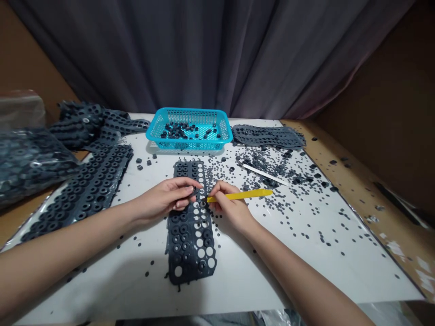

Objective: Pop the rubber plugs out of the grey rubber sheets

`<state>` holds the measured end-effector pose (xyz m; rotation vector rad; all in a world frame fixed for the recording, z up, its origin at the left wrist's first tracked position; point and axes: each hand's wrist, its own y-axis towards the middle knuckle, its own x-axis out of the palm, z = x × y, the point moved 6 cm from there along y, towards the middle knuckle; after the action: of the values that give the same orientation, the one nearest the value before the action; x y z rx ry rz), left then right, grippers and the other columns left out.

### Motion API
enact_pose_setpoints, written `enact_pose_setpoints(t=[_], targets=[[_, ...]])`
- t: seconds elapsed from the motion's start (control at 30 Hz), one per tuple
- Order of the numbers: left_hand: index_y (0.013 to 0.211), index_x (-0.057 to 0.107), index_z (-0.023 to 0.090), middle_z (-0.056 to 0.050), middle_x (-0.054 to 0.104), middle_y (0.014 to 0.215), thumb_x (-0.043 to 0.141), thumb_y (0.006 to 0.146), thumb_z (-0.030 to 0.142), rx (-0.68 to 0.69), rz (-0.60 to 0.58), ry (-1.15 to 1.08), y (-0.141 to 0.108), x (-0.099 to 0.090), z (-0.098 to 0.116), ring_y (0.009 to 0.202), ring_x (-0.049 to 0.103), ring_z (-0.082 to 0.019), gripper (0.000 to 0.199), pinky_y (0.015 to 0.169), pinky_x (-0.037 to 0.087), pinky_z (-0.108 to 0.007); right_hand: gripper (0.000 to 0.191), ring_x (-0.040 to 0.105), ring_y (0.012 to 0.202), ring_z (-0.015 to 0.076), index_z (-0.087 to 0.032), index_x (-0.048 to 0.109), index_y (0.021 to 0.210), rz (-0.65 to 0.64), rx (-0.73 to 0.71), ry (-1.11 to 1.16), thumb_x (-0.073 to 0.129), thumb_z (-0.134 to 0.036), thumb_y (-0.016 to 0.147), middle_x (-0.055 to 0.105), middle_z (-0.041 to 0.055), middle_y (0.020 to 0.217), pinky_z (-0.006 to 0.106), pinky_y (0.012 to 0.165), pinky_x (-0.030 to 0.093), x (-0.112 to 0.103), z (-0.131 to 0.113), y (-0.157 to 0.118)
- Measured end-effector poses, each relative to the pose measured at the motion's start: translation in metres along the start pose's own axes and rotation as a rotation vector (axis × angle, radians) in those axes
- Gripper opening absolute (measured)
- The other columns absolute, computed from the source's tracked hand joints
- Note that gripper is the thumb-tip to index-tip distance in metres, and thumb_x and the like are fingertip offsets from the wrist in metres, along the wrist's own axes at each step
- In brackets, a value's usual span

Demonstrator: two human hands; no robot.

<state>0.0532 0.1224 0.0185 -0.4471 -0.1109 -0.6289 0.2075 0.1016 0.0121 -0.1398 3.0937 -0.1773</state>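
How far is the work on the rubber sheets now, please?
Done: the blue basket holds some black rings, and the sheet under the hands has many empty holes, mostly on its right side. In hand: the left hand presses this sheet while the right hand works a yellow tool at it. Left: many rings in this sheet, plus full sheets at left.

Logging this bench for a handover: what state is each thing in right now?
Rubber sheet: flat on the table, many holes already punched out.
Yellow tool: held, tip at the sheet.
Left hand: pressing the sheet.
Right hand: gripping the tool.
Blue basket: upright, partly filled with black rings.
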Motion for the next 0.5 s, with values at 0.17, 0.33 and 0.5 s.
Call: enact_pose_setpoints(t=[0.17,0.33,0.5], targets=[[0.103,0.060,0.016,-0.006,0.059,0.084,0.055,0.086,0.030,-0.019,-0.028,-0.106,-0.004,0.005,0.002,0.053,0.038,-0.005,0.022,0.050,0.033,-0.020,0.008,0.046,0.045,0.0096,-0.019,0.050,0.065,-0.009,0.007,-0.011,0.047,-0.022,0.072,0.053,-0.0046,0.051,0.020,0.044,0.035,0.001,0.005,0.001],[0.104,0.059,0.017,-0.007,0.058,0.085,0.051,0.089,0.030,-0.021,-0.041,-0.168,-0.007,0.011,0.003,0.052,0.038,-0.005,0.022,0.048,0.034,-0.020,0.009,0.046,0.044,0.0096,-0.019,0.051,0.066,-0.007,0.017,0.013,0.047,-0.022,0.073,0.054,-0.0048,0.050,0.020,0.044,0.034,0.001,0.008,0.001],[0.110,0.053,0.014,-0.010,0.060,0.084,0.034,0.095,0.034,0.216,0.066,0.366,0.018,-0.019,0.041,0.052,0.042,-0.008,0.032,0.047,0.038,-0.023,0.007,0.050,0.048,0.0107,-0.020,0.055,0.078,0.010,0.003,0.058,0.051,-0.024,0.076,0.057,-0.0048,0.055,0.021,0.047,0.037,-0.001,0.006,0.002]])
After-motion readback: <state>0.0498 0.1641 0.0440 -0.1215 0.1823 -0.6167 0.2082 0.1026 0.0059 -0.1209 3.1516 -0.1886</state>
